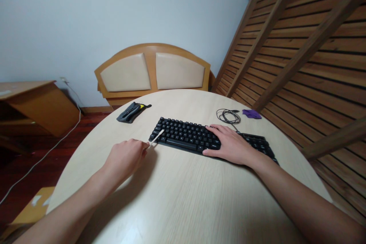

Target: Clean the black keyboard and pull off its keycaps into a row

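A black keyboard (183,133) lies across the table, angled down toward the right. My left hand (130,154) is closed in a pinch on a white cotton swab (156,137). The swab's tip is over the keys at the keyboard's left end; whether it touches them I cannot tell. My right hand (228,143) grasps the keyboard from above, right of its middle, thumb at the near edge and fingers reaching toward the far edge. It covers some of the keys, and the number pad (260,145) shows beyond it.
A dark grey pouch (131,112) with a yellow bit lies at the far left of the round table (183,198). Behind the keyboard are its coiled cable (227,115) and a purple cloth (251,114). A headboard (153,70) stands behind, slatted wood (303,53) on the right.
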Demonstrator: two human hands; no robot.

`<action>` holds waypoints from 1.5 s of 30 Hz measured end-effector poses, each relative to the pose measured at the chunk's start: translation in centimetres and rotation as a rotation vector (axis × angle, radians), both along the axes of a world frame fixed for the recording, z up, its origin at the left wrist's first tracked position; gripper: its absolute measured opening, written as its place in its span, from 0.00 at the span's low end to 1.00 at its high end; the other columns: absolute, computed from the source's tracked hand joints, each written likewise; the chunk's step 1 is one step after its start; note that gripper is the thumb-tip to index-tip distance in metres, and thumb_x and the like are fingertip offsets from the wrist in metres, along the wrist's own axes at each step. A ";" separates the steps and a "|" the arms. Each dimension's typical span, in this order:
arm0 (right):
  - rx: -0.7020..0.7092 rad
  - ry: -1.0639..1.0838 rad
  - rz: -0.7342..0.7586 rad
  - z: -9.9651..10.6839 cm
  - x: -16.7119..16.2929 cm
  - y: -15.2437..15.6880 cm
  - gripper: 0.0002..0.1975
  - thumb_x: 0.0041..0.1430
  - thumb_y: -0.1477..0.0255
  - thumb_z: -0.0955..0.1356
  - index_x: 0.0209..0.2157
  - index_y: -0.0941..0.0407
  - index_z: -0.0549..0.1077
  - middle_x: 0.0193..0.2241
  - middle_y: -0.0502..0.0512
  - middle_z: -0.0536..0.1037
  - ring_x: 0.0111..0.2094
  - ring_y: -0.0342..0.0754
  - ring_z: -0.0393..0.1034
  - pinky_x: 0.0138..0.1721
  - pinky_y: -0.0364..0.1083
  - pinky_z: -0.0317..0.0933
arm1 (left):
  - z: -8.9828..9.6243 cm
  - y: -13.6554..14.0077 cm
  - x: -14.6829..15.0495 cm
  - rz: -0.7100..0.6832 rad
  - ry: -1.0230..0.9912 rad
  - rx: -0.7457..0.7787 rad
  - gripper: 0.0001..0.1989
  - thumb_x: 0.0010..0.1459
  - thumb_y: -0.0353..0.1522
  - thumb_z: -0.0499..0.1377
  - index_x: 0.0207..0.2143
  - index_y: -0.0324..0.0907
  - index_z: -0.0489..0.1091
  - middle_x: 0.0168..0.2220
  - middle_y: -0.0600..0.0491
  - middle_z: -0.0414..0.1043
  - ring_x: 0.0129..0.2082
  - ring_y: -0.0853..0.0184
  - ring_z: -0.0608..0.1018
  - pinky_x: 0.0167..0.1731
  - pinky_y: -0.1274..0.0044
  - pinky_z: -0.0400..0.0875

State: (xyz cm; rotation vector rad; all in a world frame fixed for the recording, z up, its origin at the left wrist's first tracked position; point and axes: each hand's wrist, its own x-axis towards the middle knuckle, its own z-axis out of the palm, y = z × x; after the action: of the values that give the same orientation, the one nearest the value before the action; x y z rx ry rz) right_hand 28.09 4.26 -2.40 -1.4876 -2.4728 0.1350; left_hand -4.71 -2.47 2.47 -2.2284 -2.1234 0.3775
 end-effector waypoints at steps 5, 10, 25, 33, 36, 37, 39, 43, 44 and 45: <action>0.001 -0.001 0.005 0.0 0.0 0.1 0.46 0.49 0.39 0.66 0.63 0.53 0.64 0.62 0.62 0.65 0.60 0.65 0.61 0.61 0.62 0.55 | 0.1 -0.5 0.7 -0.033 -0.004 -0.045 0.15 0.63 0.30 0.48 0.39 0.43 0.76 0.38 0.43 0.80 0.37 0.50 0.82 0.31 0.68 0.72; -0.009 -0.009 -0.002 0.0 0.0 0.1 0.47 0.50 0.39 0.65 0.63 0.54 0.64 0.62 0.62 0.65 0.60 0.65 0.60 0.61 0.61 0.55 | -0.7 -0.9 0.8 -0.076 -0.032 -0.029 0.15 0.64 0.31 0.48 0.40 0.42 0.75 0.37 0.44 0.80 0.36 0.53 0.82 0.31 0.69 0.72; -0.037 -0.006 -0.014 0.4 -0.1 0.0 0.47 0.49 0.39 0.66 0.64 0.54 0.63 0.63 0.62 0.64 0.61 0.65 0.59 0.61 0.62 0.55 | 1.2 -1.0 -0.2 -0.009 -0.056 -0.026 0.14 0.62 0.33 0.50 0.33 0.41 0.76 0.33 0.43 0.80 0.33 0.53 0.82 0.30 0.70 0.70; -0.015 -0.004 0.001 0.0 0.2 0.2 0.47 0.49 0.39 0.66 0.63 0.54 0.64 0.62 0.62 0.65 0.60 0.64 0.60 0.61 0.61 0.55 | 0.7 -0.7 -0.4 0.008 -0.011 -0.038 0.13 0.61 0.32 0.52 0.34 0.40 0.76 0.33 0.42 0.79 0.33 0.52 0.82 0.28 0.70 0.69; -0.009 -0.008 0.003 -0.2 0.3 0.3 0.47 0.49 0.39 0.66 0.63 0.54 0.63 0.62 0.62 0.65 0.61 0.64 0.60 0.61 0.61 0.55 | 0.2 -0.9 -0.4 -0.045 -0.011 -0.070 0.12 0.60 0.32 0.52 0.35 0.40 0.76 0.32 0.41 0.79 0.32 0.52 0.82 0.28 0.71 0.68; -0.009 -0.012 0.002 -0.2 0.3 0.3 0.47 0.49 0.39 0.65 0.63 0.54 0.63 0.62 0.62 0.65 0.61 0.64 0.60 0.61 0.61 0.55 | 0.2 -1.0 -0.5 -0.059 -0.012 -0.080 0.11 0.60 0.32 0.53 0.34 0.40 0.76 0.32 0.41 0.79 0.31 0.52 0.81 0.27 0.71 0.68; -0.011 -0.017 0.002 -0.1 0.2 0.3 0.48 0.50 0.38 0.65 0.64 0.55 0.63 0.63 0.62 0.65 0.61 0.64 0.59 0.61 0.61 0.55 | 0.3 -1.0 -0.7 -0.053 -0.005 -0.076 0.11 0.59 0.31 0.53 0.33 0.40 0.76 0.31 0.42 0.78 0.31 0.52 0.81 0.27 0.71 0.67; -0.019 -0.018 0.001 0.0 0.1 0.2 0.47 0.50 0.39 0.65 0.64 0.55 0.63 0.63 0.63 0.64 0.61 0.64 0.59 0.62 0.60 0.54 | 0.7 -0.3 -0.9 0.026 -0.017 0.024 0.13 0.62 0.33 0.51 0.33 0.40 0.75 0.32 0.42 0.79 0.32 0.53 0.81 0.27 0.71 0.66; -0.020 -0.015 0.000 0.1 0.1 0.2 0.47 0.50 0.40 0.66 0.64 0.55 0.63 0.63 0.63 0.64 0.61 0.64 0.59 0.62 0.60 0.54 | 0.6 0.0 -0.9 0.039 -0.027 0.051 0.14 0.63 0.33 0.50 0.34 0.41 0.75 0.32 0.42 0.79 0.33 0.53 0.81 0.27 0.71 0.66; -0.020 -0.011 0.000 0.1 0.1 0.2 0.47 0.50 0.40 0.66 0.64 0.55 0.63 0.62 0.63 0.64 0.61 0.64 0.59 0.62 0.61 0.54 | 0.5 0.4 -0.9 0.043 -0.037 0.076 0.14 0.63 0.34 0.50 0.35 0.41 0.75 0.33 0.42 0.79 0.33 0.53 0.81 0.27 0.72 0.66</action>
State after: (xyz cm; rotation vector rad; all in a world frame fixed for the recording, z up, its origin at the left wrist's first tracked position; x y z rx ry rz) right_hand 28.18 4.42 -2.32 -1.5010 -2.4871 0.1528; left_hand -5.59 -2.10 2.99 -2.1690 -2.1681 0.2552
